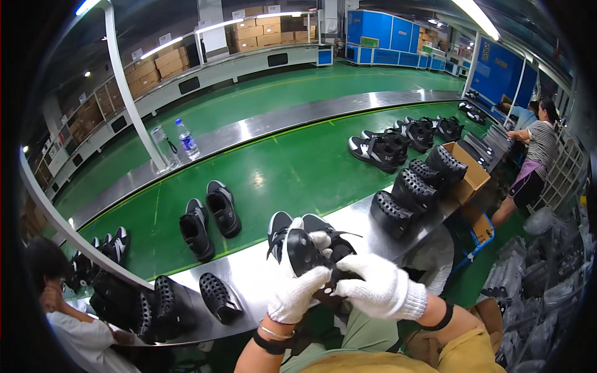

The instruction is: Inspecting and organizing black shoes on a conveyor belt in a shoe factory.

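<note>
Gripping one black shoe (309,252) between them, the gloved left hand (297,296) steadied its sole; the right hand (379,287) clasped its straps above the steel bench (249,273).

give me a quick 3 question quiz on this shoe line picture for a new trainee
1. True or false: both hands wear white knit gloves.
2. What do the left hand and right hand hold? A) a water bottle B) a black perforated shoe mould C) a cardboard box
3. Fill in: the pair of black shoes to the left of the hands lies on the ____ belt.

Key
1. True.
2. B: the black mould is gripped in both hands, with a black-and-white shoe right behind it.
3. Green.
</note>
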### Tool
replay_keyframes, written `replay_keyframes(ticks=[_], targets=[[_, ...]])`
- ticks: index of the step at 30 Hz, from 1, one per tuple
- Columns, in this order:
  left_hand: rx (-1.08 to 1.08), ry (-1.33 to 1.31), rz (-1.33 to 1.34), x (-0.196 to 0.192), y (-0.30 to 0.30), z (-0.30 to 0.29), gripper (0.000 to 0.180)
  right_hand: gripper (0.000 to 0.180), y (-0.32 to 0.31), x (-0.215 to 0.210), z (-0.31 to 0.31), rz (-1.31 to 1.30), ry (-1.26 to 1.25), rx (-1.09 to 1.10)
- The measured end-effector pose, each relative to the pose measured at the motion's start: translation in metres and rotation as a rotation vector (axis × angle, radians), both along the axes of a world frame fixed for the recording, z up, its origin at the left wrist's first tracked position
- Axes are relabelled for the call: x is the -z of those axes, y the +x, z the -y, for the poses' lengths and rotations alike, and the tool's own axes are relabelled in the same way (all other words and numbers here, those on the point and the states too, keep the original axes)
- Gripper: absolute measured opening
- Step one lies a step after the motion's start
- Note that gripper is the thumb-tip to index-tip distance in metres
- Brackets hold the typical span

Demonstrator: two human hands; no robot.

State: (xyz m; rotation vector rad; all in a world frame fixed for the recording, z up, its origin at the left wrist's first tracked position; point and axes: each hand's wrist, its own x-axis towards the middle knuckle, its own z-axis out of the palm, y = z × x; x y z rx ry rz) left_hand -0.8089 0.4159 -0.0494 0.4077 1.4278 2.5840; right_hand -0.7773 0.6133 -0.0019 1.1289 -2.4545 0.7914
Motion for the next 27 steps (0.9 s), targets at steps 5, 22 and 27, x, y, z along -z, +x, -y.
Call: replay_keyframes(ticks=[5, 22, 27], targets=[[-0.325, 0.239, 0.215, 0.003, 0.026, -0.008, 0.058, 0.071, 0.02, 0.029, 0.009, 0.567, -0.38, 0.233], [-0.508, -1.685, -0.457, 0.06, -0.055, -0.082, 0.008, 0.036, 0.032, 0.032, -0.067, 0.416, -0.469, 0.641], [-0.359, -1.714, -0.647, 0.055, -0.058, -0.052, 0.016, 0.045, 0.027, 0.005, -0.073, 0.632, -0.142, 0.538]])
